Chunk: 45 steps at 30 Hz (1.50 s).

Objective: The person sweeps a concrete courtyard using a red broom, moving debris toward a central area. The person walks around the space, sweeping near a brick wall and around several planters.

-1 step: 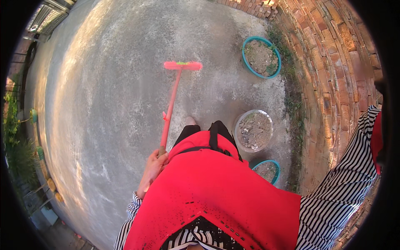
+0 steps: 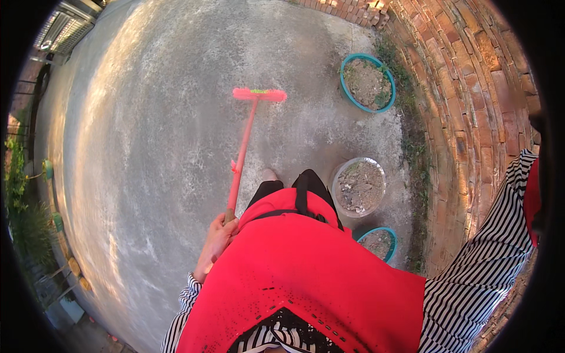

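Observation:
My left hand (image 2: 218,242) is closed round the brown end of a broom's long pink-red handle, beside the red apron (image 2: 306,265) I wear. The broom (image 2: 259,95) stretches ahead of me. Its wide pink head, with a green strip in the middle, is over the concrete; I cannot tell whether it touches. A small red piece sticks out from the handle partway along. My right arm, in a black-and-white striped sleeve (image 2: 471,276), reaches out to the right toward the brick wall, and its hand is lost beyond the dark rim of the picture.
On the right stand a far teal-rimmed pot (image 2: 368,83), a pale round tub (image 2: 359,187) and a near teal-rimmed pot (image 2: 378,243), all holding soil. A brick wall (image 2: 471,129) curves behind them. Plants (image 2: 29,235) line the left edge; a metal gate (image 2: 65,29) is far left.
The whole scene, with the broom and the pots, sits very slightly lower in the picture. My grip looks the same.

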Motion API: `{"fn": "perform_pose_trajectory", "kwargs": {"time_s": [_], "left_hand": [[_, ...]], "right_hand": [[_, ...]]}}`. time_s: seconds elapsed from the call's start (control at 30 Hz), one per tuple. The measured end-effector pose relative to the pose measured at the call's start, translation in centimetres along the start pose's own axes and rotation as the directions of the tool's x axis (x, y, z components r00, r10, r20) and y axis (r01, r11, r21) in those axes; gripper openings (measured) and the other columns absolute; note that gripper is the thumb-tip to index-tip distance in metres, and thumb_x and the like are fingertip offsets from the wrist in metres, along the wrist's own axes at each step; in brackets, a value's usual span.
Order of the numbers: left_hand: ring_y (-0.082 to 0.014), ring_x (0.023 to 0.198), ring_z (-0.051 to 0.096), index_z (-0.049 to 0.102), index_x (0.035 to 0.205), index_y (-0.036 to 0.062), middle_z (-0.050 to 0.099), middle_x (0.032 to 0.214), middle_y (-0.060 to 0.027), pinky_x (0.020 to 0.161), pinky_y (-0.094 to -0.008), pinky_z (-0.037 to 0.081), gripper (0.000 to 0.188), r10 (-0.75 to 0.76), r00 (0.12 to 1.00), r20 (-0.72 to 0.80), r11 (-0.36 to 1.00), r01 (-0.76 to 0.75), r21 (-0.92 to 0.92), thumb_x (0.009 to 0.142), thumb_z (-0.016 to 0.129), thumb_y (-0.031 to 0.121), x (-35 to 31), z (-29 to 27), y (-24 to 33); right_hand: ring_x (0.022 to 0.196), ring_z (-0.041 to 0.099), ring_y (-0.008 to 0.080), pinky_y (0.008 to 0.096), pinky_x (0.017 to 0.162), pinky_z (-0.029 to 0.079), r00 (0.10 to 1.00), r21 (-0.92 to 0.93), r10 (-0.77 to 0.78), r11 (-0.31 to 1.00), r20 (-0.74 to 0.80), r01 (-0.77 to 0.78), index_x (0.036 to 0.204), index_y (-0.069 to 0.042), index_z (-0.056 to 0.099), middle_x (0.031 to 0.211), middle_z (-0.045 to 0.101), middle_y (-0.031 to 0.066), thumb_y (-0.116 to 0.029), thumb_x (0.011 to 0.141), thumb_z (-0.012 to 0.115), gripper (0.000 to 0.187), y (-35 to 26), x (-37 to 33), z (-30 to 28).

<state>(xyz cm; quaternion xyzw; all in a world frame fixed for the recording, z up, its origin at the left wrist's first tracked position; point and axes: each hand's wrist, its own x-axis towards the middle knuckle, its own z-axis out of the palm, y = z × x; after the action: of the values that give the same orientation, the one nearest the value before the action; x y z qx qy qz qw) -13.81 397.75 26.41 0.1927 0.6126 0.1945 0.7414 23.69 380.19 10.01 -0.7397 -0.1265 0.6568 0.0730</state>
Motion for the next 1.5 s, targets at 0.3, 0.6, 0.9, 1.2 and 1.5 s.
{"fn": "perform_pose_trajectory", "kwargs": {"time_s": [0.3, 0.6, 0.9, 1.2, 1.5], "left_hand": [[-0.0047, 0.066, 0.047, 0.053, 0.109, -0.0005, 0.053, 0.078, 0.0016, 0.057, -0.0219, 0.039, 0.025, 0.059, 0.997, 0.052, 0.963, -0.070, 0.259, 0.091, 0.060, 0.016, 7.3, 0.4, 8.6], [-0.0067, 0.068, 0.051, 0.053, 0.110, -0.0020, 0.056, 0.081, -0.0011, 0.060, -0.0235, 0.042, 0.028, 0.102, 0.995, -0.001, 0.962, -0.099, 0.256, 0.090, 0.061, 0.016, 15.5, 6.8, 17.3], [-0.0080, 0.076, 0.055, 0.053, 0.113, -0.0002, 0.058, 0.086, -0.0023, 0.066, -0.0238, 0.045, 0.034, 0.151, 0.976, -0.154, 0.980, -0.127, 0.156, 0.087, 0.067, 0.016, 22.8, 14.1, 25.5], [-0.0103, 0.088, 0.055, 0.049, 0.121, 0.0008, 0.058, 0.098, -0.0041, 0.077, -0.0252, 0.045, 0.046, 0.056, 0.984, -0.168, 0.907, 0.021, 0.420, 0.085, 0.070, 0.020, 33.5, 14.8, 40.1], [-0.0111, 0.089, 0.056, 0.048, 0.123, -0.0026, 0.058, 0.105, -0.0078, 0.078, -0.0257, 0.046, 0.040, -0.013, 0.988, 0.153, 0.820, -0.077, 0.567, 0.091, 0.062, 0.017, 41.3, 20.8, 58.6]], "right_hand": [[0.120, 0.051, 0.0284, 0.0408, 0.105, 0.038, 0.953, 0.153, -0.248, 0.949, -0.173, 0.275, 0.131, 0.002, 0.043, 0.125, 0.054, 0.0177, -0.027, 0.098, 0.045, 0.044, -17.5, 1.4, -2.2], [0.118, 0.051, 0.0275, 0.0406, 0.104, 0.039, 0.603, 0.191, -0.738, 0.573, -0.302, 0.797, 0.130, 0.001, 0.043, 0.124, 0.054, 0.0164, -0.026, 0.098, 0.045, 0.042, -45.3, -2.1, -12.4], [0.117, 0.052, 0.0266, 0.0405, 0.102, 0.040, -0.143, 0.360, -0.966, -0.214, -0.213, 0.908, 0.129, 0.000, 0.044, 0.123, 0.054, 0.0151, -0.026, 0.098, 0.044, 0.040, -82.9, -9.2, -28.1], [0.124, 0.048, 0.0355, 0.0493, 0.104, 0.037, 0.701, 0.297, -0.068, 0.931, 0.710, -0.211, 0.145, -0.006, 0.024, 0.144, 0.035, 0.0219, -0.049, 0.097, 0.038, 0.066, -74.1, 22.8, -8.5], [0.094, 0.061, 0.0298, 0.0461, 0.084, 0.050, 0.769, 0.830, -0.394, 0.469, 0.504, -0.303, 0.089, -0.011, 0.046, 0.095, 0.056, 0.0120, -0.019, 0.093, 0.044, 0.009, -86.8, 26.1, -13.8]]}}
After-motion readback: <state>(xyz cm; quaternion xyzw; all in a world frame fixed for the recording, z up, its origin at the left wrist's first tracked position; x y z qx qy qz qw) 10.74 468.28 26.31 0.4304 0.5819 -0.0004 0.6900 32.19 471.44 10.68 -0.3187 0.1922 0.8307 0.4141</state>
